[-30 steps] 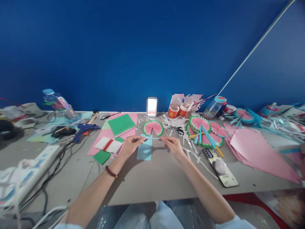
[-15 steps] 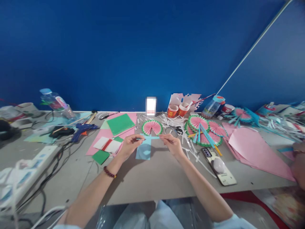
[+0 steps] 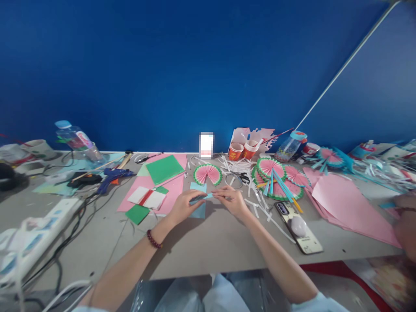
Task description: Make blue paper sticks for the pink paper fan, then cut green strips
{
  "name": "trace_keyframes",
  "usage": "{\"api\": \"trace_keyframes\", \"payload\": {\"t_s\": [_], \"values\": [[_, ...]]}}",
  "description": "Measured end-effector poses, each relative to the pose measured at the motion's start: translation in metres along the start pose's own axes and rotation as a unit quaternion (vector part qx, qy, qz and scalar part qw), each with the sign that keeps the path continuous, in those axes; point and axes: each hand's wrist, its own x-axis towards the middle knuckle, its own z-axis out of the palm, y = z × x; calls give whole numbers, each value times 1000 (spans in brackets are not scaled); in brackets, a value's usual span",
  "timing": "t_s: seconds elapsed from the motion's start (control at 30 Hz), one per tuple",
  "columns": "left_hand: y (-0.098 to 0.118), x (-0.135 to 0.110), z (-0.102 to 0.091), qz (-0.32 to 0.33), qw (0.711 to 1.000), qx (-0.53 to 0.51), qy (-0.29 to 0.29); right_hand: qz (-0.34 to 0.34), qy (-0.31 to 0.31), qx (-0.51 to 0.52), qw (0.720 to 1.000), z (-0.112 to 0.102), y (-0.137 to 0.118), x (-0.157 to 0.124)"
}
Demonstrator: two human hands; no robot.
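Between my hands, above the table, is a narrow light-blue paper strip [image 3: 209, 196]. My left hand [image 3: 186, 203] pinches its left end with thumb and fingers, and my right hand [image 3: 231, 200] grips the right end with its fingertips. Most of the strip's ends are covered by the fingers. Below my left hand lies a light-blue paper sheet [image 3: 200, 211], partly hidden by it. Just beyond both hands rests a pleated pink paper fan [image 3: 207, 174] with a green edge, spread nearly into a full round.
Green paper [image 3: 164, 169] lies on pink sheets to the left, near a blue glue gun [image 3: 113, 177]. White paper scraps [image 3: 238, 164], scissors [image 3: 243, 177] and finished fans [image 3: 271, 169] are to the right. A phone [image 3: 300, 229] lies nearer me. Another person's arm [image 3: 406, 229] is at the right edge.
My hands have come closer together and a little nearer to me. The strip between them shows a shorter length, and my left hand now covers more of the blue sheet.
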Motion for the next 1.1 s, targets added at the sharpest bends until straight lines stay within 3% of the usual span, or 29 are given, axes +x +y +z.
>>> {"api": "trace_keyframes", "payload": {"t_s": [0.27, 0.53, 0.97, 1.1], "values": [[-6, 4, 2, -11, 997, -65, 42, 7, -7, -2, 1000, -3, -5, 2], [4, 5, 3, -40, 992, -79, 87, 34, -2, 30, 999, -3, -2, 2], [-4, 6, -5, -24, 995, -47, 90, 52, 21, 60, 997, -7, 2, 3], [-6, 8, -10, -31, 992, -80, 90, 59, 26, 71, 995, -12, 3, 4]]}}
